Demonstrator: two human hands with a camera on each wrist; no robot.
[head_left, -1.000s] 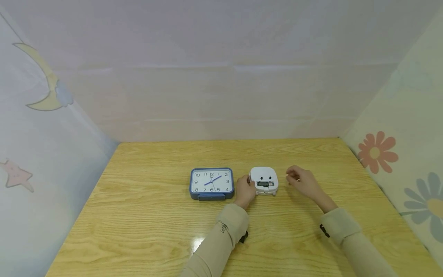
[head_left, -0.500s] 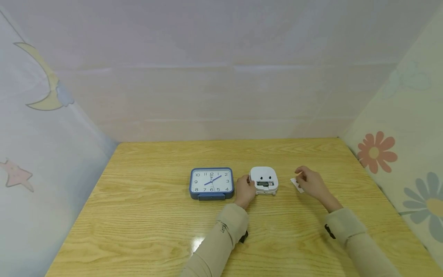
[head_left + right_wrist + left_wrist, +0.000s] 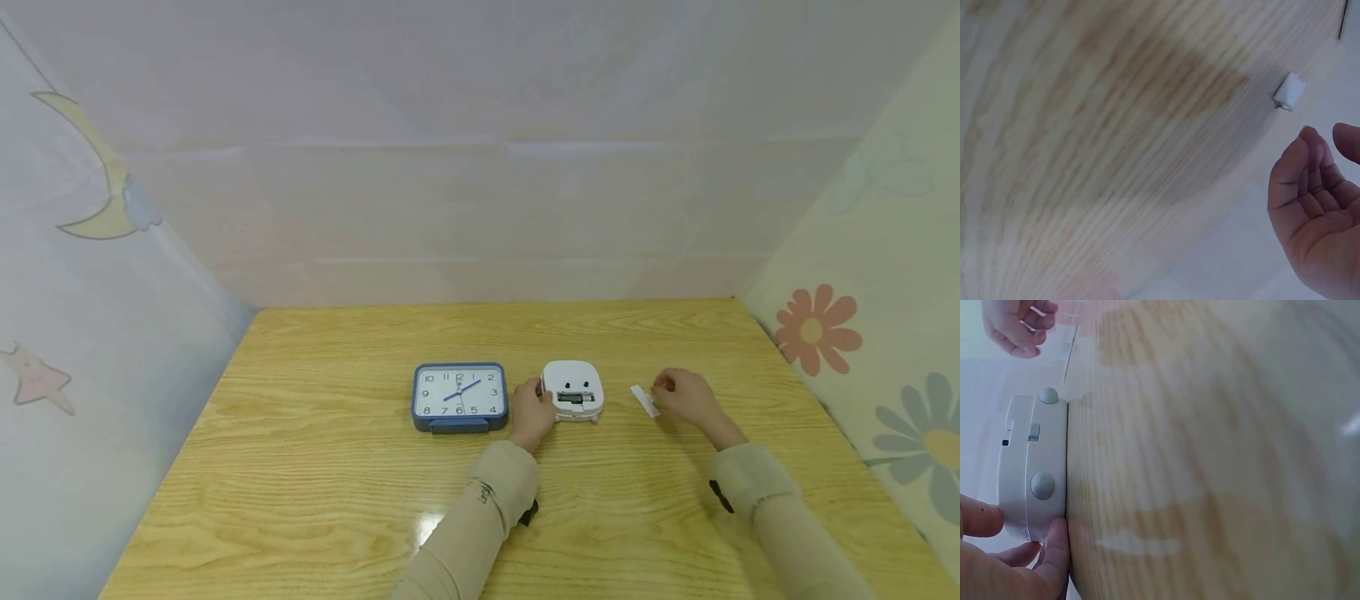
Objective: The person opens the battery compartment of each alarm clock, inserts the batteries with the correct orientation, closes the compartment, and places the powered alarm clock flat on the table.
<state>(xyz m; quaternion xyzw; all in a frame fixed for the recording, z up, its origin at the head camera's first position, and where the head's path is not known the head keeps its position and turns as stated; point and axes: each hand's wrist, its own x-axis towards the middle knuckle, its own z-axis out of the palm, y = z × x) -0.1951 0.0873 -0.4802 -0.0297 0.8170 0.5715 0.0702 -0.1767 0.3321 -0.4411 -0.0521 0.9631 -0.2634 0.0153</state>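
Note:
A white alarm clock [image 3: 572, 372] lies face down on the table, two dark knobs and an uncovered battery compartment on its back. Inside that slot is a dark battery [image 3: 570, 399]. My left hand [image 3: 532, 414] grips the clock's left side; in the left wrist view its thumb and fingers [image 3: 1055, 550] pinch the edge beside a round foot [image 3: 1042, 485]. Right of the clock lies the slim white battery cover [image 3: 644, 401], also visible as a small white piece [image 3: 1289, 92] in the right wrist view. My right hand [image 3: 686, 396], fingers loosely curled and holding nothing, hovers just right of it.
A blue rectangular alarm clock [image 3: 459, 397] lies face up left of my left hand. The wooden table [image 3: 337, 500] ends at a pale cloth backdrop [image 3: 480, 225] behind, with patterned cloth sides left and right.
My right hand has moved right and let go of the white battery cover, which now lies on the table. The left hand still holds the white clock in place.

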